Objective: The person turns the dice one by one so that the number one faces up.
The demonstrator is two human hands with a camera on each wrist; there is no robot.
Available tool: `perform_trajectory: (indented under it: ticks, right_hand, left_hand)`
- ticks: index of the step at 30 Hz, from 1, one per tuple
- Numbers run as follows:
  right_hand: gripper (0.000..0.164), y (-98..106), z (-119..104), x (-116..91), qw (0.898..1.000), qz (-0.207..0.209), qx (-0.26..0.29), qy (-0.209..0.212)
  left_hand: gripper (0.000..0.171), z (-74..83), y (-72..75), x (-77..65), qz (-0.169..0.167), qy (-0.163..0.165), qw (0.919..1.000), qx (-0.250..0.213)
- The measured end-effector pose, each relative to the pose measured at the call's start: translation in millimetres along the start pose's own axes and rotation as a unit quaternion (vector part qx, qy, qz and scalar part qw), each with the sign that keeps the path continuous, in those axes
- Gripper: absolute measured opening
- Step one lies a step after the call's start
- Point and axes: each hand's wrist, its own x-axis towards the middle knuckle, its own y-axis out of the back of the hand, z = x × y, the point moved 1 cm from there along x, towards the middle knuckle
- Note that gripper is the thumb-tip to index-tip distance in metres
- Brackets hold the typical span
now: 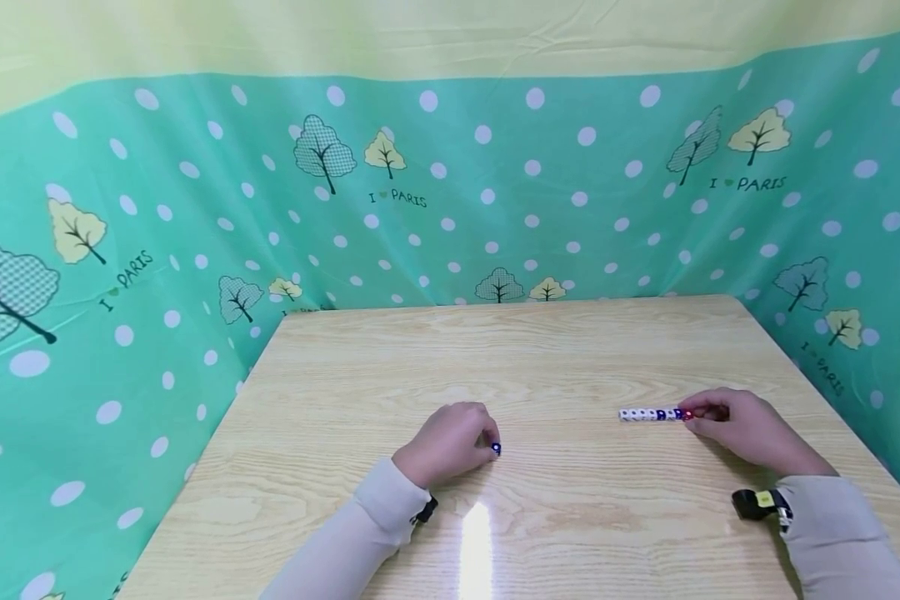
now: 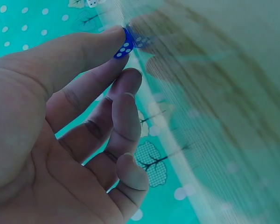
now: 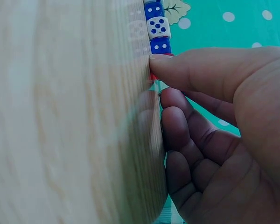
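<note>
A row of small dice [image 1: 637, 414], white ones at the left and blue and white ones alternating after them, lies on the right half of the wooden table. At its right end my right hand [image 1: 746, 425] pinches a red die [image 1: 687, 415] between thumb and fingers; the right wrist view shows the thumb covering most of it, beside a blue die [image 3: 160, 45]. Left of the row and somewhat nearer, my left hand [image 1: 450, 442] pinches a blue die [image 2: 124, 45] with white pips between thumb and forefinger, at the tabletop. Its other fingers curl loosely.
The wooden table [image 1: 330, 375] meets a green dotted curtain [image 1: 532, 225] at its back and sides. A bright light reflection [image 1: 476, 550] lies near the front. A black wrist strap with a device [image 1: 753, 504] sits on the right wrist.
</note>
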Motion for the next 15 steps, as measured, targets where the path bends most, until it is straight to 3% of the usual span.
perform_trajectory:
  ticks: [9, 15]
  right_hand:
    - [0.029, 1.2, 0.2, -0.1, 1.0, -0.001, 0.012, -0.013]
    - [0.028, 1.8, 2.5, -0.9, 1.0, 0.0, 0.016, -0.02]
  left_hand:
    - [0.006, 2.6, -0.7, 1.4, 0.003, 0.018, 0.9997, 0.015]
    - [0.012, 11.9, -1.8, 15.4, -0.001, 0.024, 0.9985, 0.05]
